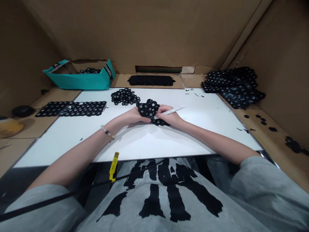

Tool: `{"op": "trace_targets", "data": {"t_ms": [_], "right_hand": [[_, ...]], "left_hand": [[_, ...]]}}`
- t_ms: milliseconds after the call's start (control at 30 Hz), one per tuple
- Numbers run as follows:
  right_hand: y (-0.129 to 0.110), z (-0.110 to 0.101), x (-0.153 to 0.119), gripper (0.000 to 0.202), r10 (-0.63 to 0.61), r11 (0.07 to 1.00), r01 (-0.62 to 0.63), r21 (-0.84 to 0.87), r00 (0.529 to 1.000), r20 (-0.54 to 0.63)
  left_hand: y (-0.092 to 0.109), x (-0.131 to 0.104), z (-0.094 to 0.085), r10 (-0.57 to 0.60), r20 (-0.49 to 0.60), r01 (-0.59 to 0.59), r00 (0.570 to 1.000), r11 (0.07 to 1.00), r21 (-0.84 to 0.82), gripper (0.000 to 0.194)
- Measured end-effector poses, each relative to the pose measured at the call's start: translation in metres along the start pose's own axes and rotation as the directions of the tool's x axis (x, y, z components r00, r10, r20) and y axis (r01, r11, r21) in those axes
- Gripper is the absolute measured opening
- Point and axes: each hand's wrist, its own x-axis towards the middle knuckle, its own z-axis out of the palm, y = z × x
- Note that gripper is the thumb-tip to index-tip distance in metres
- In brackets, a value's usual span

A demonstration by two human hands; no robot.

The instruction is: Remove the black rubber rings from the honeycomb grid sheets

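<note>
One perforated black strip (72, 109) lies flat at the left, spanning the cardboard border (64, 95) and the white work surface (154, 145). Just beyond it stands a teal box (80, 81) containing black parts. Next, a pile of black rings (124, 96) rests near the left hand (137, 116), which grasps a perforated black piece (147, 109) at mid-surface. The right hand (170, 116) grips a white pen-shaped tool (173, 110) beside that piece; tip contact cannot be determined. Farther right, black sheets (231, 83) lie heaped, with loose black discs (263, 123) nearer the person.
</note>
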Motion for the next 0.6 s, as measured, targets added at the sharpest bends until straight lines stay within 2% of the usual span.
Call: {"op": "trace_targets", "data": {"t_ms": [167,333,467,600], "right_hand": [[0.001,0.002,0.000,0.017,-0.012,1.000,0.012,-0.015,1.000,0.000],[-0.001,0.005,-0.005,0.015,-0.048,0.990,0.049,-0.134,0.999,0.013],[-0.005,0.010,-0.009,0.016,-0.110,0.971,0.109,-0.212,0.994,0.007],[-0.005,0.014,-0.009,0.016,-0.119,0.957,0.115,-0.265,0.993,0.000]], "left_hand": [[0.002,-0.001,0.003,-0.037,0.009,0.038,0.999,0.996,-0.079,0.046],[0.000,0.000,0.005,-0.043,0.051,0.052,0.998,0.980,-0.192,0.049],[-0.001,0.001,0.004,-0.045,0.059,0.056,0.997,0.980,-0.192,0.047],[0.004,0.000,0.002,-0.047,0.093,0.063,0.995,0.981,-0.181,0.046]]}}
